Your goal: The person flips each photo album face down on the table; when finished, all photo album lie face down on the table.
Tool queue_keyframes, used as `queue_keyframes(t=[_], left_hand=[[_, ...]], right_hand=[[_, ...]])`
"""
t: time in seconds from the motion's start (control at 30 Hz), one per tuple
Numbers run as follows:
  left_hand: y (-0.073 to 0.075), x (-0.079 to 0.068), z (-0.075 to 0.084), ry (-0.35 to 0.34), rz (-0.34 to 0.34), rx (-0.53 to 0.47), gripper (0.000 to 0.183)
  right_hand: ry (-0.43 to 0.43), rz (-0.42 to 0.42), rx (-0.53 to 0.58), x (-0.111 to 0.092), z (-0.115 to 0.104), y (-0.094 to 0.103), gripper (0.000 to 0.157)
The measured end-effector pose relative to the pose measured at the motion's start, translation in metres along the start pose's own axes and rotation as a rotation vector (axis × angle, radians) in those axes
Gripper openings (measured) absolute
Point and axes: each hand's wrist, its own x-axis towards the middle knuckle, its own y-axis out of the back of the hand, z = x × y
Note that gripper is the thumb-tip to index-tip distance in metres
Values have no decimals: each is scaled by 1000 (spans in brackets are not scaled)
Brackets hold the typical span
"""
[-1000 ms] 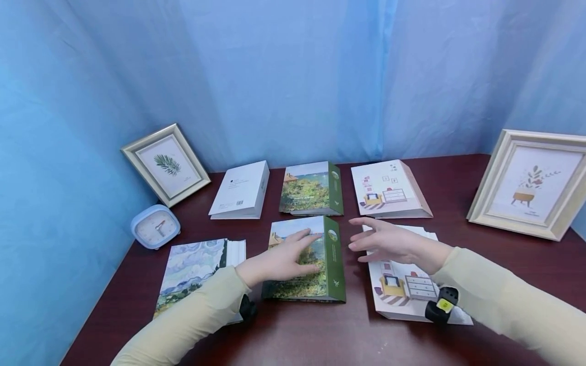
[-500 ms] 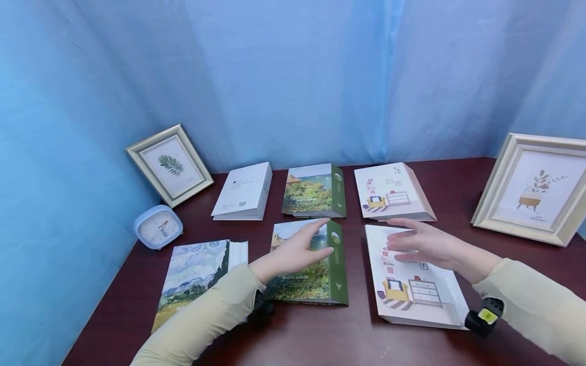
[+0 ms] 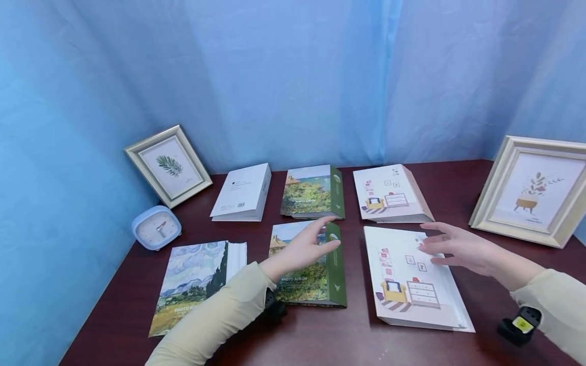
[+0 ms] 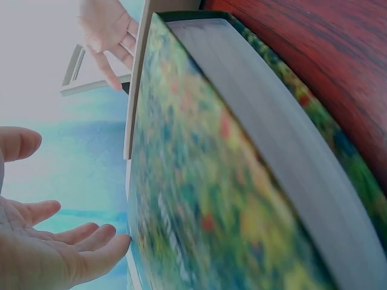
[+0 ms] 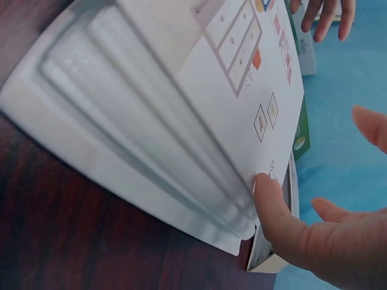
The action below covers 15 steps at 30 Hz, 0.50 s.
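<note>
My left hand (image 3: 304,249) is over the front middle photo album (image 3: 304,291), fingers extended toward its green spine. In the left wrist view, that photo album's page edges show between its covers, and the left hand's fingers (image 4: 91,257) are spread beside it with nothing in them. My right hand (image 3: 464,249) is at the upper right of the front white photo album (image 3: 407,269), which has a yellow armchair and a chest of drawers on its cover. The right wrist view has a fingertip of the relaxed right hand (image 5: 326,241) right at this album's cover corner.
A photo album with a landscape painting (image 3: 192,274) lies at front left, partly behind my left sleeve. Three more albums (image 3: 306,190) line the back. A blue clock (image 3: 157,229) and framed picture (image 3: 169,165) stand left; another framed picture (image 3: 531,193) stands right.
My right hand has moved rightward across the front white album to its far right side, uncovering the cover. The left hand has shifted slightly right over the middle album.
</note>
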Motion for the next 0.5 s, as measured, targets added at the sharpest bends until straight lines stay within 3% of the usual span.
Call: queue_keyframes(t=[0.27, 0.5], left_hand=[[-12, 8, 12, -20, -22, -28, 58], [-27, 14, 19, -13, -58, -11, 58]], right_hand=[[-38, 22, -71, -6, 8, 6, 84], [-99, 35, -63, -9, 17, 6, 88]])
